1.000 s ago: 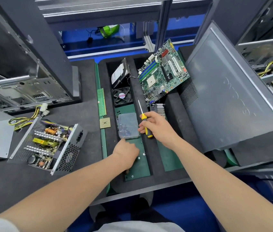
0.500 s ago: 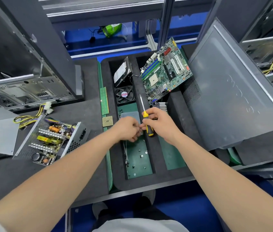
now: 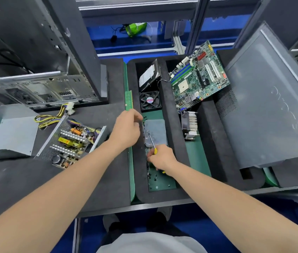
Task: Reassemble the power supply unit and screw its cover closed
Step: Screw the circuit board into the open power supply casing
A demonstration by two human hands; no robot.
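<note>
The open power supply unit [image 3: 71,141] lies on the black mat at the left, its coils and capacitors exposed and its yellow cables [image 3: 51,117] trailing behind it. Its grey metal cover [image 3: 13,132] lies further left. My left hand [image 3: 126,128] hovers between the unit and the green tray [image 3: 162,183], fingers curled together; what they hold is hidden. My right hand [image 3: 161,159] grips the yellow-handled screwdriver [image 3: 151,141], shaft pointing away from me, and its fingertips reach down among the small screws [image 3: 155,178] in the tray.
An open computer case [image 3: 35,75] stands at the left, and a grey side panel [image 3: 263,110] leans at the right. The foam tray slots hold a motherboard [image 3: 199,77], hard drive [image 3: 149,75], fan [image 3: 150,100], heatsink [image 3: 190,125], memory stick [image 3: 129,99] and silver drive [image 3: 156,128].
My left hand left my right hand at the tray and moved left toward the power supply unit. My right hand, still holding the screwdriver, dropped toward me onto the screws.
</note>
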